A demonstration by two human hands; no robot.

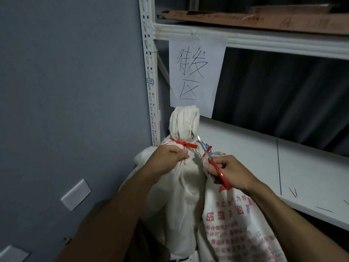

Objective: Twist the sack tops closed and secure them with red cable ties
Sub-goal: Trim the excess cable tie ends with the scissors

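Note:
A white woven sack [181,188] stands in front of me, its twisted top [184,125] bunched upright. A red cable tie [186,143] circles the neck under the bunch, its tail running down to my left hand [170,157], which pinches the tail end. My right hand [229,173] grips red-handled scissors [219,172], blades pointing up-left toward the neck. A second sack with red print [236,220] leans against the first on the right; a bit of red tie [207,150] shows at its top.
A white metal shelving upright [151,82] stands just behind the sacks. A paper sign [196,72] hangs from the upper shelf beam. The white lower shelf [283,167] stretches to the right. A grey wall with white plates [75,194] is on the left.

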